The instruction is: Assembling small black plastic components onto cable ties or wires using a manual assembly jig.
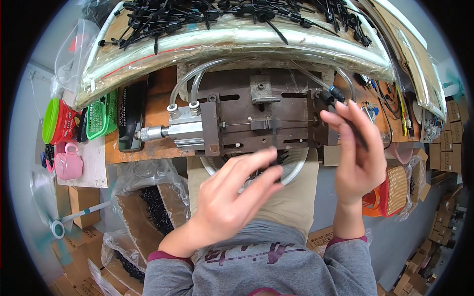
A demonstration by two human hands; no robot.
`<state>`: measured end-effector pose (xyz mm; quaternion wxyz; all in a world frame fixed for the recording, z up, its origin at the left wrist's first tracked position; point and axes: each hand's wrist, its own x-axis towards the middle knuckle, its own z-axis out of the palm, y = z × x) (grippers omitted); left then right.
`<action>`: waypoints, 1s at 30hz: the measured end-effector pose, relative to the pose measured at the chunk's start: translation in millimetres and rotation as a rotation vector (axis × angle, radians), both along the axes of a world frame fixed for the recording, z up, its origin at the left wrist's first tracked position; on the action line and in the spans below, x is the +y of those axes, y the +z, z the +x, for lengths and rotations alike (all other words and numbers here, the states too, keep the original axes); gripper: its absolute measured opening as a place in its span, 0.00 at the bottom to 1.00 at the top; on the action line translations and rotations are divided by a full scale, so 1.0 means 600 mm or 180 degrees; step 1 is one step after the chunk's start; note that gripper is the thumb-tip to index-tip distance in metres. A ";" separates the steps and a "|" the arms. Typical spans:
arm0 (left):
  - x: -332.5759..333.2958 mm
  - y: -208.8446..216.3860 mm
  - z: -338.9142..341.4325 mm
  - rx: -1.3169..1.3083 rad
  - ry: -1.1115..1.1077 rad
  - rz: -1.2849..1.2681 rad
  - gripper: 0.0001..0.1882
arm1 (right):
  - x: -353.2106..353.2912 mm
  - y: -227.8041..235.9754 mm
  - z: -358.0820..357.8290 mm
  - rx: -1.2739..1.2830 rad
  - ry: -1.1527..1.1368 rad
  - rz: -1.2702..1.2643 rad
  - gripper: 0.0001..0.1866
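My left hand (229, 197) reaches in over the lap, just in front of a dark metal clamping fixture (247, 108). Its fingertips are blurred by motion. A smeared dark strip (275, 129) stands right above the index fingertip, at the small block in the fixture's middle; whether the fingers grip it cannot be made out. My right hand (359, 158) is raised at the fixture's right end, fingers curled around a slender black plastic part (358, 135). Beyond those fingertips is a black cylindrical piece (326, 96), beside a blue-ringed fitting (336, 92).
A plastic-wrapped tray (237, 37) heaped with black stalked parts spans the back. An air cylinder (185, 129) with clear hoses joins the fixture's left end. Left stand a phone (132, 116), green basket (102, 116) and pink cup (69, 163). A white-rimmed container (296, 170) sits below the fixture.
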<state>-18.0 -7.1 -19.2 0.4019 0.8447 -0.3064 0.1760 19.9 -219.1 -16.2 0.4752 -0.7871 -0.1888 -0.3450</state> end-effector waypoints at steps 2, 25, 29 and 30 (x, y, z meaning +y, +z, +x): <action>-0.007 -0.025 0.013 -0.0178 0.0235 0.0456 0.16 | 0.005 0.013 -0.005 0.0542 0.0236 0.0690 0.14; 0.009 0.022 0.019 -0.0034 0.0122 -0.0576 0.22 | 0.049 0.082 0.080 0.2642 0.1402 0.0886 0.13; 0.008 -0.003 0.012 0.0295 0.0162 -0.0172 0.22 | 0.051 0.120 0.190 0.0310 0.0214 -0.0992 0.13; 0.005 -0.010 0.011 0.0311 0.0207 0.0017 0.20 | 0.052 0.122 0.189 0.0299 0.0202 -0.0999 0.13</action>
